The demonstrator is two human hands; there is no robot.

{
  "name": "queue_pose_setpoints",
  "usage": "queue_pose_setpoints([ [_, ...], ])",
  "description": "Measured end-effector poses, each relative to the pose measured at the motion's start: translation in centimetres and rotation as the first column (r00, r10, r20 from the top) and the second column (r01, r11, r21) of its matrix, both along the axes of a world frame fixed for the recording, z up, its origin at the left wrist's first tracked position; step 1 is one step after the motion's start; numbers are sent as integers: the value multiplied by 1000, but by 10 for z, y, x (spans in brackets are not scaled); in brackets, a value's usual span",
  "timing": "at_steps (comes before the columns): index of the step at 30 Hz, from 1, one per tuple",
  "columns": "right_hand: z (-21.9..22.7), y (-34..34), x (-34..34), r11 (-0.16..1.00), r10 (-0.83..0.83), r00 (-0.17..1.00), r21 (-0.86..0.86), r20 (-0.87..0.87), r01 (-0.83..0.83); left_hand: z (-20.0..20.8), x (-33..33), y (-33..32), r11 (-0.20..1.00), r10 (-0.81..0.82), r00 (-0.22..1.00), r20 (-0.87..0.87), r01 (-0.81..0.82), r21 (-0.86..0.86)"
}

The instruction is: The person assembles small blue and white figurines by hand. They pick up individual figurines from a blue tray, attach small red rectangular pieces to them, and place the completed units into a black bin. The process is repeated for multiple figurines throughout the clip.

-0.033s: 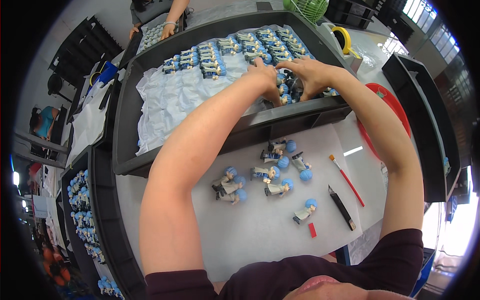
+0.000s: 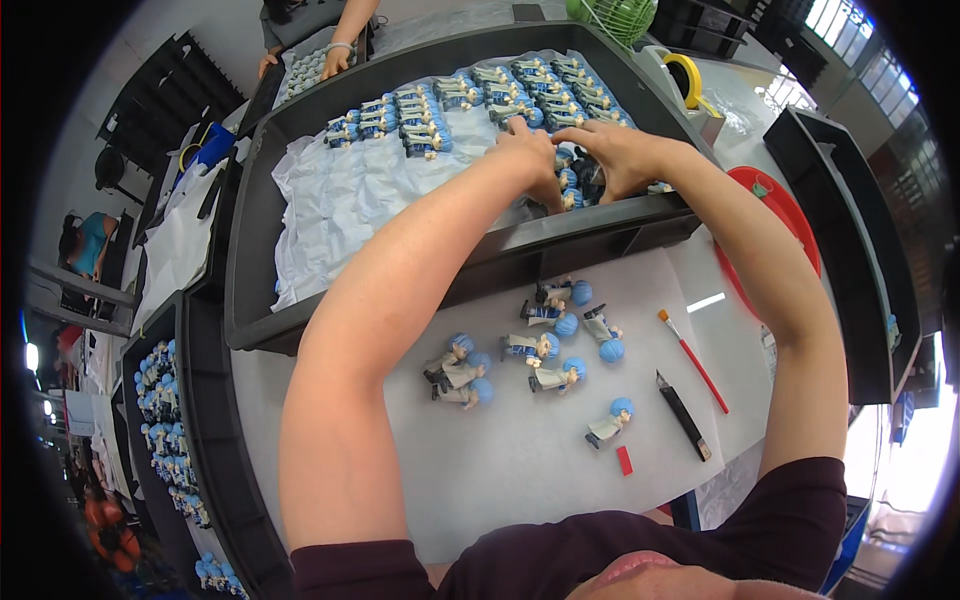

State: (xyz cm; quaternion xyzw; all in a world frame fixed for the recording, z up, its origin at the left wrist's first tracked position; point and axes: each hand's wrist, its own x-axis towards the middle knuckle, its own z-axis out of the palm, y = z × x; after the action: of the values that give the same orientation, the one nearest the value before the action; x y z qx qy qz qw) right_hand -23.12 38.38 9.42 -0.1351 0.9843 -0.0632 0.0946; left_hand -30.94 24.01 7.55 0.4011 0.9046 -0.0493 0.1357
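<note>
1. Both hands at work in the near right part of a large black tray (image 2: 255,250), where almost nothing has changed from the frame just before: only a slight shift of the right hand (image 2: 625,155), hiding more of the figures beside its wrist. By all appearances, the handling carries on in the same spot.

2. The left hand (image 2: 528,158) reaches in with fingers bent; whether they pinch anything cannot be told. The right arches, thumb spread from forefinger, around blue-haired figures (image 2: 569,180) lying between the two hands; its grip, too, is unclear.

3. Farther back, rows of matching figures (image 2: 500,90) lie on a crumpled white liner (image 2: 330,210), which shows bare at left.

4. Loose figures (image 2: 552,375) lie unmoved on the white sheet (image 2: 520,470) nearer the wearer, with a red-handled brush (image 2: 695,365), a black craft knife (image 2: 683,415) and a small red block (image 2: 625,460) to their right.

5. No brand or lettering is readable on the figures; any marks on the knife are too small to make out. The yellow tape roll (image 2: 692,92), far right, shows no legible print.
</note>
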Motion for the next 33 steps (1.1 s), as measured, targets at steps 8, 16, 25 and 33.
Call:
queue_pose_setpoints([
  [8,5,-9,-1,979,-158,938,-76,308,190,9,14,-6,996,14,1000,-1,-13,85],
  [16,-15,4,4,982,-13,999,-189,34,19,2,10,-14,959,-42,999,23,34,282],
  [25,-7,-6,4,969,-51,987,-245,-151,12,8,-3,-10,894,-120,988,101,64,443],
  [33,62,-34,13,991,-42,899,-130,-435,-17,62,1,-37,674,-84,990,-112,139,726],
])
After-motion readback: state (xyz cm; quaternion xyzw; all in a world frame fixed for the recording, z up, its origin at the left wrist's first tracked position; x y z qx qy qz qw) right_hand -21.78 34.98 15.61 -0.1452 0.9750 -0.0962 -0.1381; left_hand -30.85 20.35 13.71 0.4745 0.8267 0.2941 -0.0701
